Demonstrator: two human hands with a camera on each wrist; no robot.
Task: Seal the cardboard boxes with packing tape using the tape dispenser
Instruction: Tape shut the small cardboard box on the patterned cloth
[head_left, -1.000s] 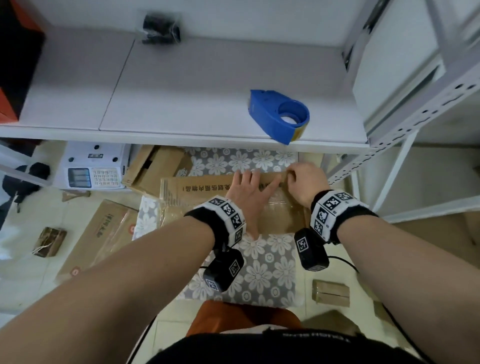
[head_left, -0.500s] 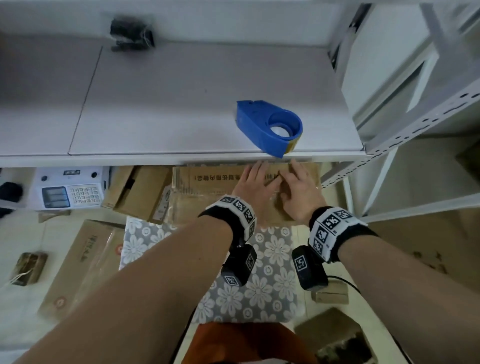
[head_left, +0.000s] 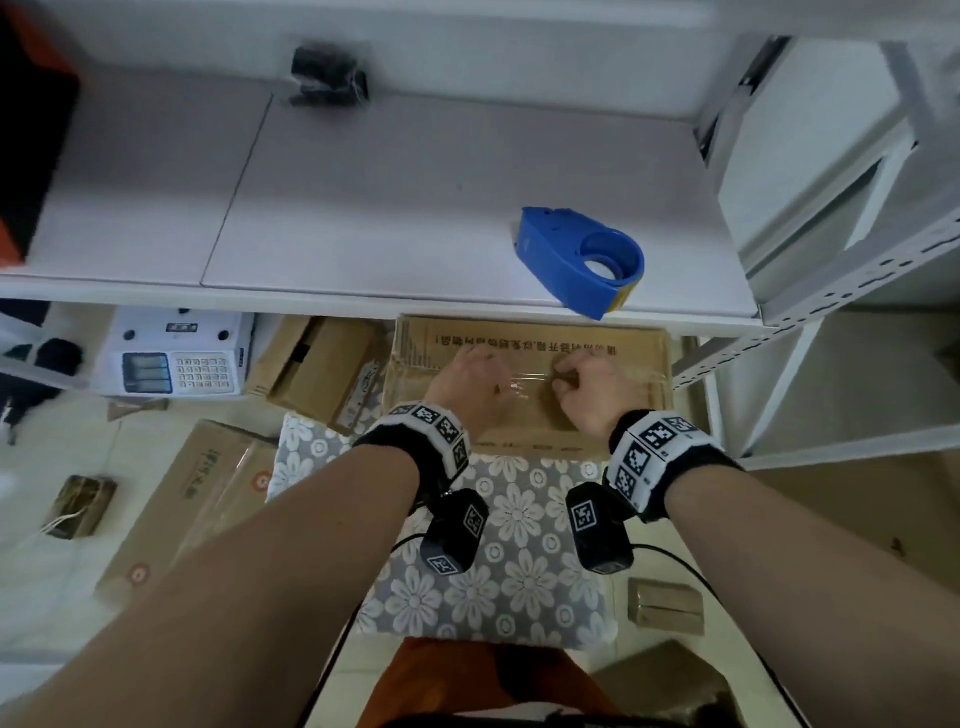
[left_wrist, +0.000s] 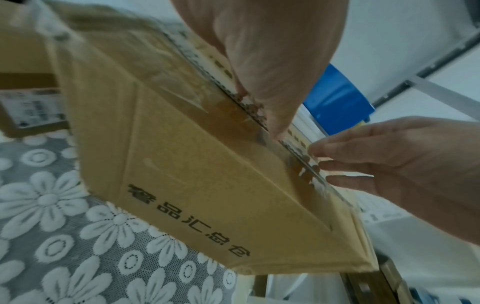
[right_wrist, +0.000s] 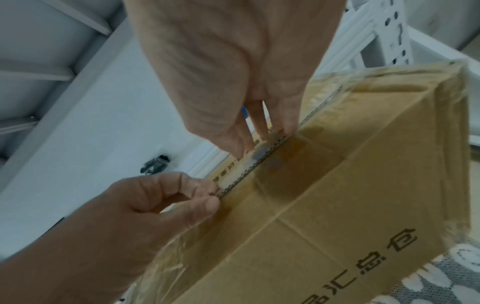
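A brown cardboard box (head_left: 524, 426) with printed characters lies on the flowered cushion (head_left: 519, 545), just below the table's front edge. Clear tape (head_left: 519, 384) runs over its top seam. My left hand (head_left: 483, 374) is on the seam, with thumb and curled index finger pinching at the taped edge (right_wrist: 210, 202). My right hand (head_left: 571, 376) is beside it on the right, its fairly straight fingertips (right_wrist: 288, 127) pressing the tape onto the box (right_wrist: 350, 185). The blue tape dispenser (head_left: 571, 270) lies untouched on the table above both hands and also shows behind the box (left_wrist: 335, 102).
The white table (head_left: 415, 208) carries a black bagged item (head_left: 327, 78) at the back. A white scale with a keypad (head_left: 171, 358) and other cardboard boxes (head_left: 322, 374) (head_left: 192, 499) are on the floor to the left. A white metal rack (head_left: 831, 291) stands on the right.
The box now lies closer under the table's edge. My left hand, flat on the box a second ago, has curled its fingers at the seam. My right hand has shifted along the tape.
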